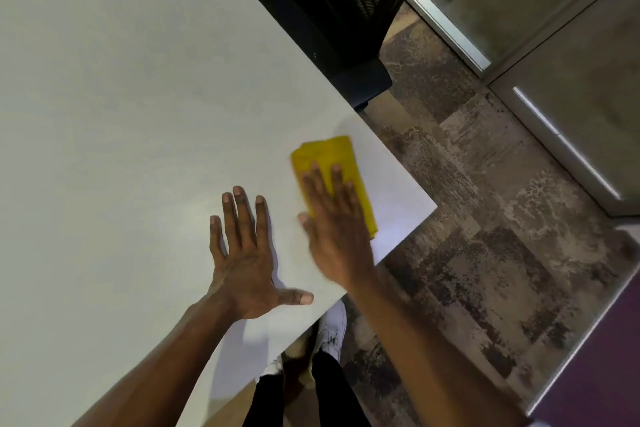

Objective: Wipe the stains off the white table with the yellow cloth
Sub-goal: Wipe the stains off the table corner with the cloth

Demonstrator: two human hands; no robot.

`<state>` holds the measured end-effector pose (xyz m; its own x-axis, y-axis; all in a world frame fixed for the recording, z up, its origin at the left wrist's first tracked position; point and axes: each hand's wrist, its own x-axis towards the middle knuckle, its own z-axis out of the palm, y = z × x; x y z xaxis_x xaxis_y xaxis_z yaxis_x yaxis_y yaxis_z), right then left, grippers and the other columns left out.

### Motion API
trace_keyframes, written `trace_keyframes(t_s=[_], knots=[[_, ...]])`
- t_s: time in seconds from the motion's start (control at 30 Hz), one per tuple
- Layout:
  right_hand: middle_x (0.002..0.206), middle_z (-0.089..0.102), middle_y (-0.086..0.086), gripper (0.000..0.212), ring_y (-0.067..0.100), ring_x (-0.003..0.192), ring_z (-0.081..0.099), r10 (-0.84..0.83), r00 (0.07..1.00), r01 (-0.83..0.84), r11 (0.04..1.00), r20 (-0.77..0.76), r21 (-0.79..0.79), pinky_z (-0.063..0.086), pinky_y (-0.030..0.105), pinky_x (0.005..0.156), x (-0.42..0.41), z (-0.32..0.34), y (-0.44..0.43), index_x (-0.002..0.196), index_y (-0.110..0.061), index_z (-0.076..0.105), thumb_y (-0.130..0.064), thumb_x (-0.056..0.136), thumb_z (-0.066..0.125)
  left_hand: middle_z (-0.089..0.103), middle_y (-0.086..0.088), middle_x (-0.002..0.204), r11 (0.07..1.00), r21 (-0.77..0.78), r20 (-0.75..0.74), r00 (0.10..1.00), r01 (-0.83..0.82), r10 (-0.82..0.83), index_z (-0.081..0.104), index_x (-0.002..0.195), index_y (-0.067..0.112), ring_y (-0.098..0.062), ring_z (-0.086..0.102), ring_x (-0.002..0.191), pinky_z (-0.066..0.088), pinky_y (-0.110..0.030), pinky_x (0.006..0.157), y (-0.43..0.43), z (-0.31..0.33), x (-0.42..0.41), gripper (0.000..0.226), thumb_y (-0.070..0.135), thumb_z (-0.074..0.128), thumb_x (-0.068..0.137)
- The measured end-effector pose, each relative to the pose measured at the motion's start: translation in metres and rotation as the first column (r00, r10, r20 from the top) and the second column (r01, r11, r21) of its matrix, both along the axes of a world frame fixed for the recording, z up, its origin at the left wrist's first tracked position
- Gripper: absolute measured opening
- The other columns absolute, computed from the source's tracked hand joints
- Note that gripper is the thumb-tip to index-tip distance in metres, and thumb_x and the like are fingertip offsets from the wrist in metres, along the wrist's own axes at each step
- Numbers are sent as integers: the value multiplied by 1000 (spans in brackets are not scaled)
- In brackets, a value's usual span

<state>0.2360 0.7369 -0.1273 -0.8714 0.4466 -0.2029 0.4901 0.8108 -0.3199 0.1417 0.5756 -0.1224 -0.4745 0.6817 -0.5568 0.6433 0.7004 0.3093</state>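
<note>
Right hand (334, 229): fingers straight, pressing flat on the yellow cloth (332, 170).
Left hand (242, 253): fingers spread, flat on the white bench (121, 97).
Cloth: folded, near the bench's corner.

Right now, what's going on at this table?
A person is wiping the white table with the folded yellow cloth. The right hand presses flat on the cloth close to the table's corner. The left hand rests spread on the bare surface beside it. No stain is visible in this view.
</note>
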Motion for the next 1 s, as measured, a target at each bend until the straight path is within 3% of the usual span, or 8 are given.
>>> trace_keyframes(t_s=[0.1,0.27,0.43,0.6,0.67,0.83,0.9,1.0], knots=[[182,0,-1,66,31,168,-5,16,999,-14,997,-29,72,19,55,135,45,-3,-57,172,-20,7,-37,113,33,-54,-23,162,1000,20,28,999,20,-21,-39,160,7,-43,-49,153,-17,-70,128,-2,2,-2,183,121,25,32],[182,4,-5,62,27,169,1,-95,993,96,995,-63,16,17,53,133,105,-3,-89,172,-23,10,-33,115,33,-57,-24,159,997,30,81,994,67,-69,-45,156,8,-46,-52,150,-22,-73,124,-3,3,-6,195,120,39,20],[181,-5,-1,61,27,168,-9,-249,968,248,967,8,54,5,50,137,81,-3,-13,172,-25,5,-39,116,24,-62,-24,154,998,-13,110,992,64,-62,-49,153,7,-45,-56,146,-21,-75,123,0,8,-7,201,119,41,13],[181,1,7,64,33,168,-6,-444,896,442,896,24,45,1,52,136,37,-2,47,172,-16,10,-34,115,36,-63,-25,153,997,-33,116,991,74,-70,-50,152,6,-46,-57,145,-22,-74,123,1,11,-8,200,116,46,14],[181,2,7,65,35,167,-6,-383,923,381,923,31,48,2,53,136,33,-1,32,172,-15,10,-32,114,37,-62,-27,153,996,-25,122,989,86,-82,-48,153,4,-47,-57,145,-23,-74,122,0,12,-8,202,114,49,14],[181,3,-1,74,31,168,-4,7,999,-7,1000,-37,8,11,52,137,77,2,-67,172,-20,11,-25,108,49,-59,-28,155,995,-14,119,988,97,-94,-46,154,3,-49,-54,146,-22,-75,123,-2,12,-9,203,112,52,14],[182,2,-5,78,27,169,-3,29,997,-30,1000,-75,-9,13,51,136,101,1,-95,172,-22,10,-19,107,54,-60,-26,155,995,0,118,988,98,-97,-46,155,5,-49,-54,146,-22,-75,122,-3,11,-9,203,111,57,17],[182,3,-7,69,25,169,0,47,996,-47,999,-73,-10,15,50,133,113,-3,-93,172,-27,9,-26,112,42,-60,-26,155,995,-7,118,988,98,-96,-46,155,5,-48,-55,146,-23,-74,122,-3,10,-9,203,111,58,17]])
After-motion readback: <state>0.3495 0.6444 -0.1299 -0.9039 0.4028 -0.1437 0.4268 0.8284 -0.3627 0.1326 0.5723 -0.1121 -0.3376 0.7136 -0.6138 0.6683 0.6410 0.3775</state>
